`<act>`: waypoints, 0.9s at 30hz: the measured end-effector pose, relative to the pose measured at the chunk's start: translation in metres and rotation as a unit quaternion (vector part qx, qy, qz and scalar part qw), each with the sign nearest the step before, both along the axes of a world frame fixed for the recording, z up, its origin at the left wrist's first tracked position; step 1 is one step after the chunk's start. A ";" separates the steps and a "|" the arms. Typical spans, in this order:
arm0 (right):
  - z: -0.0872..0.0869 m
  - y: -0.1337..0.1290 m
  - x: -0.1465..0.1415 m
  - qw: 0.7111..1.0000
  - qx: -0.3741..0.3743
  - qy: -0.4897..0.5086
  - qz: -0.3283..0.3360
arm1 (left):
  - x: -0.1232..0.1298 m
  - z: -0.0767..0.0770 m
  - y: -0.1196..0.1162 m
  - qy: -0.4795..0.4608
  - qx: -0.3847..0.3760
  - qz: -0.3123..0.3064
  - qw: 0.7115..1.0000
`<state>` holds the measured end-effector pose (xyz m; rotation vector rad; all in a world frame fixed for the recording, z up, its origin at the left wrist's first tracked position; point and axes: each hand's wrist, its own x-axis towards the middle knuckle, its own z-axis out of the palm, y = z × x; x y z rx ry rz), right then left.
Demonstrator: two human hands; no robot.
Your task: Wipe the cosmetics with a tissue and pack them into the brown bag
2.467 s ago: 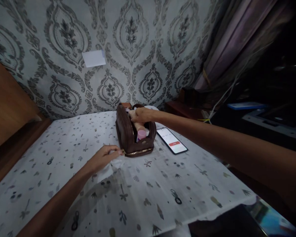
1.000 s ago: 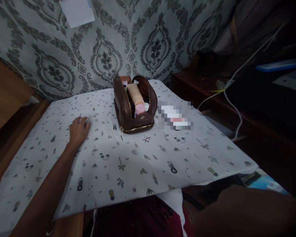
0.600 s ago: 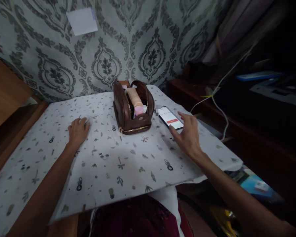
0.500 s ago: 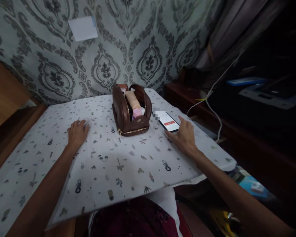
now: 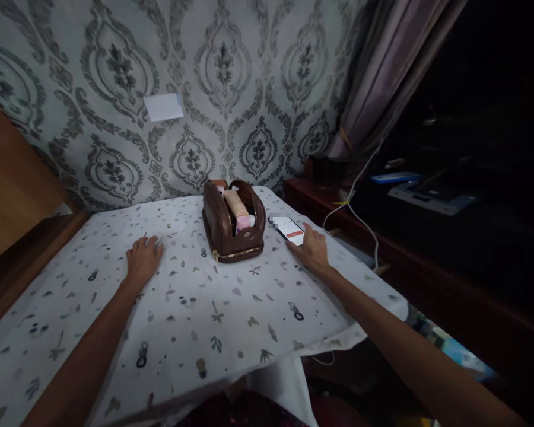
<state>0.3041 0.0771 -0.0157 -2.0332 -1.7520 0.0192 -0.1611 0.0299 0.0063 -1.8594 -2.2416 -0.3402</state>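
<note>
My left hand [image 5: 143,259] rests palm down on the patterned white cloth, its fingers spread and nothing in them. On the right, my right hand [image 5: 310,248] is at the near end of a smartphone [image 5: 289,228], thumb on one edge and fingers at the other. The phone lies face up with its screen lit, showing a white page with a red button. Between the hands stands a brown toiletry bag [image 5: 220,228], its top open. Inside it are a beige tube [image 5: 235,204], a pink-capped item [image 5: 242,223] and other small things partly hidden by the sides.
The cloth [image 5: 231,320] covers the table up to the wallpapered wall, where a white card [image 5: 164,107] is fixed. Wooden furniture [image 5: 18,190] borders the left. A white cable [image 5: 370,228] hangs by the dark red ledge [image 5: 302,193] on the right.
The view has tilted up, so the things sit lower in the picture. My right hand has closed in around the phone's near end. My left hand stays flat on the cloth.
</note>
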 end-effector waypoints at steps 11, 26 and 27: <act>0.023 0.036 0.024 0.994 -0.050 0.049 -0.086 | 0.002 0.001 0.002 -0.002 -0.017 0.010 1.000; 0.011 0.158 0.061 0.975 -0.171 0.114 -0.090 | 0.002 -0.004 0.014 0.047 -0.026 0.011 0.998; 0.009 0.160 0.062 0.975 -0.166 0.110 -0.095 | 0.002 -0.004 0.014 0.049 -0.029 0.012 0.998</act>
